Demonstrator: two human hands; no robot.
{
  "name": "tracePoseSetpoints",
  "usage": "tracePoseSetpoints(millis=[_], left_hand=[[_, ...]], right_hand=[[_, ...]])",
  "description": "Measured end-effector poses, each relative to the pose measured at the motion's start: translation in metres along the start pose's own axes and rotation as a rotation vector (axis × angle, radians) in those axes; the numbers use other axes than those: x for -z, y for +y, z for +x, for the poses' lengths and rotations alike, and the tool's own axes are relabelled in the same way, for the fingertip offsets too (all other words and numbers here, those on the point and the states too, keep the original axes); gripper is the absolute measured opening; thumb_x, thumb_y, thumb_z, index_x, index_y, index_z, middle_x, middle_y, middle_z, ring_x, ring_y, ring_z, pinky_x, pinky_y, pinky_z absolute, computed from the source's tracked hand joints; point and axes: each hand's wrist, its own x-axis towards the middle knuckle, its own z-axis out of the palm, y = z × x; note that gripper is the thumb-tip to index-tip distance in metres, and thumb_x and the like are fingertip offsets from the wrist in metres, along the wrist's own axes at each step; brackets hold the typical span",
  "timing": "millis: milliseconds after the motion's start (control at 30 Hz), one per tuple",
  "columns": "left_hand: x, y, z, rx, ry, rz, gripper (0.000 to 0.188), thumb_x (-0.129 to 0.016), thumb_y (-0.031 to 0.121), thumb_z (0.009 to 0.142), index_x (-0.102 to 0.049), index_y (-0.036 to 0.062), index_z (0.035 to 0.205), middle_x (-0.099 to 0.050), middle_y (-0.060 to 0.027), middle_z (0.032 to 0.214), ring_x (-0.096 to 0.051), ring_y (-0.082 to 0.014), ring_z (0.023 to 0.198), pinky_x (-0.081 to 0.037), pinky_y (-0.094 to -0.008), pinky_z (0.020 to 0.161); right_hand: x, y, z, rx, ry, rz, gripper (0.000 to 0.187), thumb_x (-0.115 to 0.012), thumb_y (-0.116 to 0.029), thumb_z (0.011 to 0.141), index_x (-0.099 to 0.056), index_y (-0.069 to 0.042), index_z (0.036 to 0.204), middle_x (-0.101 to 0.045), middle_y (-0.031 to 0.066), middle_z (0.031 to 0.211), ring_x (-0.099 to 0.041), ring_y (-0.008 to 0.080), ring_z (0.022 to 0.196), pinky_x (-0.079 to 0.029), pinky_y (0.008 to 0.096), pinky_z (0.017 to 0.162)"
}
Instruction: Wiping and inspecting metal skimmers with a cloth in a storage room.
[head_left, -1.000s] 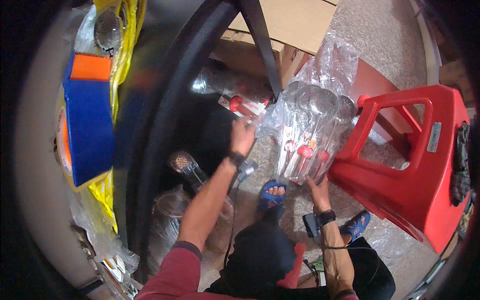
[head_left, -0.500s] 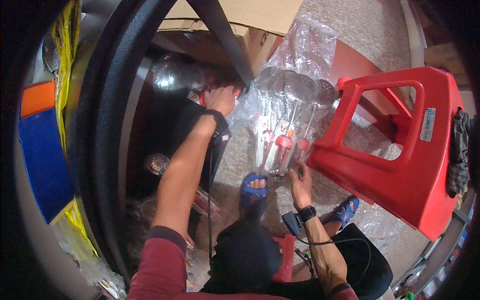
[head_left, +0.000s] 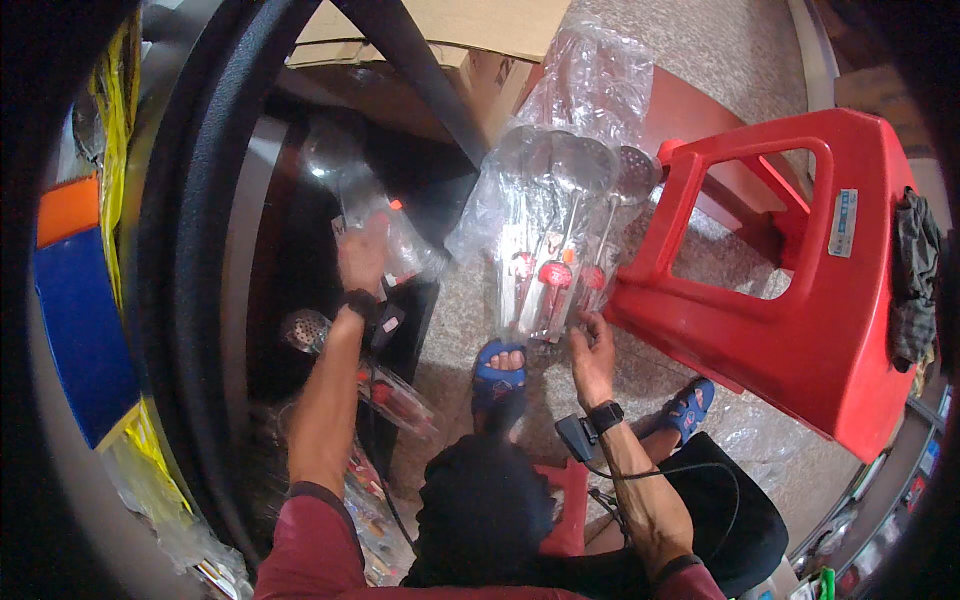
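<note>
My left hand (head_left: 362, 258), smeared by motion, is over the dark shelf space. Its fingers seem closed round the near end of a plastic-wrapped ladle (head_left: 330, 150), whose shiny round head points away from me. Clear film and a bit of red show beside the hand. On the floor ahead lie several steel skimmers and ladles (head_left: 580, 165) in clear bags, side by side, with red labels near their handle ends. My right hand (head_left: 592, 355) hovers at the near end of these bags, fingers loosely curled and apart, holding nothing I can see.
A red plastic stool (head_left: 850, 330) lies on its side at the right. Below my left forearm are a perforated skimmer (head_left: 305, 330) and more wrapped utensils (head_left: 400, 400). A black metal frame (head_left: 215, 250) rises at left, and a cardboard box (head_left: 480, 25) stands at the far side.
My left hand has drawn back toward me and left, and the wrapped ladle's near end has swung with it. My right hand stays by the bags; the whole view has shifted slightly.
</note>
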Motion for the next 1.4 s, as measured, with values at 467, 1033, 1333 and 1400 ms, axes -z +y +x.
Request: tracePoseSetpoints(millis=[467,1033,1333,1400], left_hand=[[-0.022,-0.032,0.032,0.450,-0.163,0.127,0.109,-0.079,0.062,0.061,-0.042,-0.0022,0.141,-0.041,-0.0304,0.142,-0.046,-0.0419,0.130,-0.039,-0.0447,0.110],[0.009,-0.024,-0.113,0.215,-0.116,-0.963,0.069,-0.079,0.028,0.077,-0.049,0.0012,0.133,-0.057,-0.0117,0.125,-0.057,-0.0226,0.113,-0.046,-0.0354,0.096],[0.000,0.009,-0.226,0.032,-0.451,-0.918,0.068,-0.072,0.025,0.081,-0.044,0.0008,0.138,-0.057,-0.0110,0.128,-0.055,-0.0215,0.116,-0.045,-0.0357,0.100],[-0.010,0.010,-0.233,-0.017,-0.430,-0.878,0.061,-0.075,0.016,0.078,-0.049,0.0009,0.132,-0.061,-0.0087,0.120,-0.058,-0.0193,0.108,-0.047,-0.0355,0.095]], right_hand=[[-0.003,0.011,-0.002,-0.085,-0.035,0.148,0.033,-0.060,-0.009,0.089,-0.058,-0.001,0.121,-0.059,0.0143,0.119,-0.055,0.0266,0.115,-0.042,0.0365,0.100],[-0.004,-0.025,-0.005,0.079,-0.054,0.053,0.029,-0.056,-0.012,0.090,-0.061,-0.001,0.117,-0.059,0.0165,0.121,-0.056,0.0325,0.116,-0.045,0.0404,0.098],[-0.007,-0.011,-0.010,-0.006,-0.254,0.276,0.026,-0.058,-0.016,0.097,-0.061,0.000,0.118,-0.065,0.0053,0.105,-0.060,0.0148,0.098,-0.048,0.0312,0.089],[-0.011,-0.021,-0.016,-0.036,-0.343,0.282,0.027,-0.058,-0.017,0.098,-0.060,0.000,0.119,-0.065,0.0047,0.104,-0.059,0.0136,0.096,-0.048,0.0302,0.087]])
